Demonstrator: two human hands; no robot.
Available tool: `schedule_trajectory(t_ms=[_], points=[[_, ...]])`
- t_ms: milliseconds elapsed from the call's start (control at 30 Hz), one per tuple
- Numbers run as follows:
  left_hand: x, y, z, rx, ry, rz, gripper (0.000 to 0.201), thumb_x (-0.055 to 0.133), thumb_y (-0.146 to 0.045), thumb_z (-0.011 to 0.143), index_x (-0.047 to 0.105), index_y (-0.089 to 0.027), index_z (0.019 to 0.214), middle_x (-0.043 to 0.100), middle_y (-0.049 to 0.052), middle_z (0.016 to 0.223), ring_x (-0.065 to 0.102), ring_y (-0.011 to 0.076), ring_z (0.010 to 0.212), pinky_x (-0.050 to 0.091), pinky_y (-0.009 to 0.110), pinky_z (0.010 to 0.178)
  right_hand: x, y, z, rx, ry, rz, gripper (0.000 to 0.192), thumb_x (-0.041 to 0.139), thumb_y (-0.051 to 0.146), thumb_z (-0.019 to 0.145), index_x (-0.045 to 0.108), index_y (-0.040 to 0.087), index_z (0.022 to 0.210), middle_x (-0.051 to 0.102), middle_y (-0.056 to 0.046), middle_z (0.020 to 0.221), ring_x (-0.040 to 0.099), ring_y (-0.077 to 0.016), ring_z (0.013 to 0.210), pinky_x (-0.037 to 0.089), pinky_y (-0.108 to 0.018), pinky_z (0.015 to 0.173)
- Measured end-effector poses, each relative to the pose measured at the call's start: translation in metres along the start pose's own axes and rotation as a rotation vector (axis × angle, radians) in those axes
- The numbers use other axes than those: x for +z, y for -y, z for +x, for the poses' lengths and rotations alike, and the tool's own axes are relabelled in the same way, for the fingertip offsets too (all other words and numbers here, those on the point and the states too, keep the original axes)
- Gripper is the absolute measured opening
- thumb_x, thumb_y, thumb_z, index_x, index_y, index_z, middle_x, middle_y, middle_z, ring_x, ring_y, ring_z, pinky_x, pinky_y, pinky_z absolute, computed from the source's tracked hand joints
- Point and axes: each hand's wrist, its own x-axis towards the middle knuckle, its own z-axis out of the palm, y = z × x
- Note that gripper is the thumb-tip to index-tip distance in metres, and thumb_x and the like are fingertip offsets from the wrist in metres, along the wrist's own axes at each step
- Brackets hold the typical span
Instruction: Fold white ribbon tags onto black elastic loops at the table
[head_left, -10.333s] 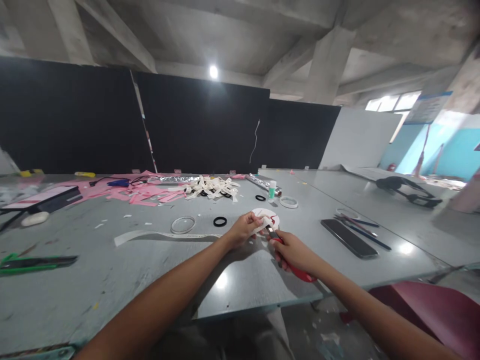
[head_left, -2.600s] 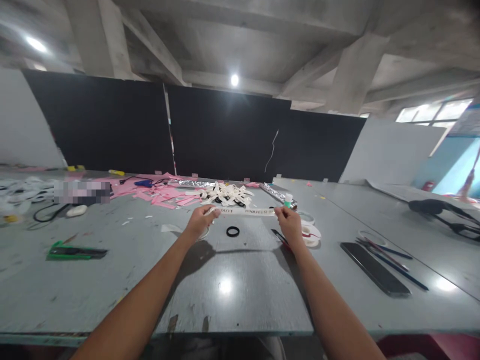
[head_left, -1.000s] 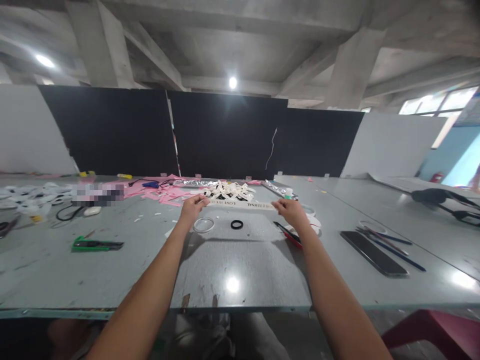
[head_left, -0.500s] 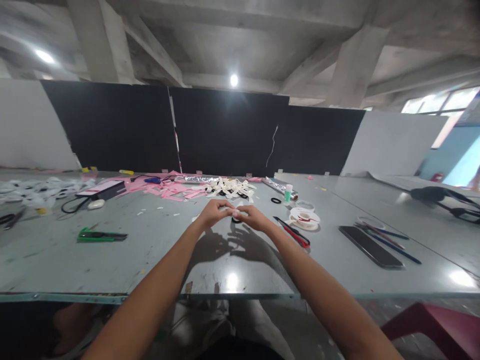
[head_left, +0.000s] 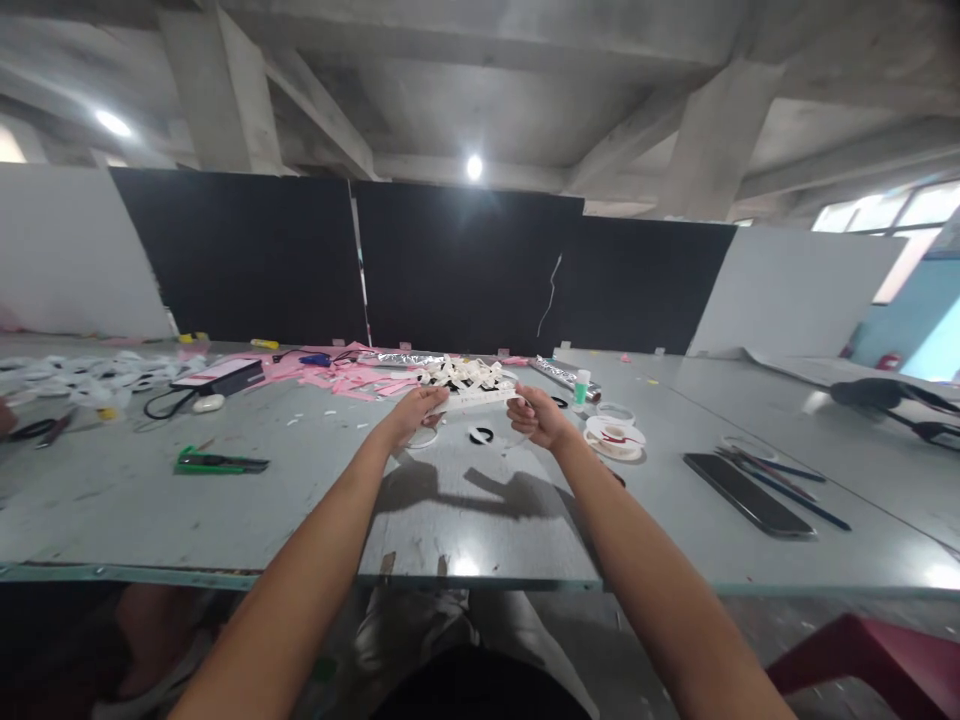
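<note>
Ribbon strip (head_left: 480,401) spans the gap between two bare hands in the head camera's view, raised above a grey worktable (head_left: 187,520) where a dark shadow falls. The left hand (head_left: 414,412) pinches one end between thumb and fingers; the right hand (head_left: 541,416), its fingers curled inward, pinches the other. The strip runs pale and nearly straight between them, its right end slightly higher, with faint marks along its face too small to read.

Below it, nearer the wearer, a black ring (head_left: 490,437) lies flat with a small pale piece across its left part; the raised strip appears to touch neither. Just beside the left hand, and partly hidden by it, rests a pale ring (head_left: 426,442).

Good handling here likely depends on an even, gentle pull: enough tension to prevent sag or twist, not so much that an end slips from the fingertips. Gripping only the very ends should leave the face clean, and levelling the hands would take out the slope. Such thin material probably creases easily, so thumbs are best laid flat.

A white ribbon roll (head_left: 613,443) with a red marking sits beyond the right forearm, near a green bottle (head_left: 582,390) with a white cap. Behind the hands rises a heap of cream strips (head_left: 466,373), while a green cutter (head_left: 201,460) lies well apart at left
</note>
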Motion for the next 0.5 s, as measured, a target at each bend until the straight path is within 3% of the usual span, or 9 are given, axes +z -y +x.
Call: schedule_trajectory(t_ms=[200, 333, 400, 500], points=[[-0.013, 0.002, -0.003, -0.105, 0.064, -0.092, 0.042, 0.067, -0.053, 0.071, 0.048, -0.016, 0.069, 0.033, -0.007, 0.051, 0.024, 0.0032, 0.04, 0.014, 0.02, 0.041, -0.014, 0.005, -0.005, -0.141, -0.135, 0.142, 0.034, 0.06, 0.045, 0.081, 0.043, 0.021, 0.065, 0.024, 0.009, 0.05, 0.017, -0.0069, 0.039, 0.021, -0.016, 0.032], [-0.006, 0.004, -0.002, -0.148, 0.091, -0.096, 0.039, 0.064, -0.052, 0.074, 0.055, -0.014, 0.072, 0.032, -0.008, 0.05, 0.024, 0.0035, 0.04, 0.018, 0.021, 0.043, -0.009, 0.005, -0.002, -0.195, -0.145, 0.245, 0.027, 0.058, 0.042, 0.084, 0.046, 0.022, 0.072, 0.026, 0.008, 0.052, 0.018, -0.0072, 0.039, 0.021, -0.014, 0.031], [0.003, 0.006, 0.0, -0.092, 0.024, -0.118, 0.038, 0.063, -0.051, 0.076, 0.055, -0.014, 0.07, 0.039, -0.005, 0.053, 0.033, 0.0053, 0.044, 0.027, 0.022, 0.047, -0.004, 0.002, -0.001, -0.159, -0.118, 0.29, 0.024, 0.057, 0.041, 0.085, 0.046, 0.022, 0.075, 0.026, 0.008, 0.053, 0.016, -0.0072, 0.039, 0.019, -0.014, 0.031], [0.017, 0.008, 0.002, 0.009, -0.018, -0.112, 0.035, 0.061, -0.048, 0.077, 0.064, -0.014, 0.085, 0.061, 0.005, 0.082, 0.054, 0.0134, 0.075, 0.041, 0.027, 0.069, 0.007, -0.001, 0.003, -0.1, -0.043, 0.341, 0.02, 0.057, 0.037, 0.086, 0.046, 0.021, 0.077, 0.027, 0.008, 0.054, 0.017, -0.007, 0.04, 0.021, -0.014, 0.032]])
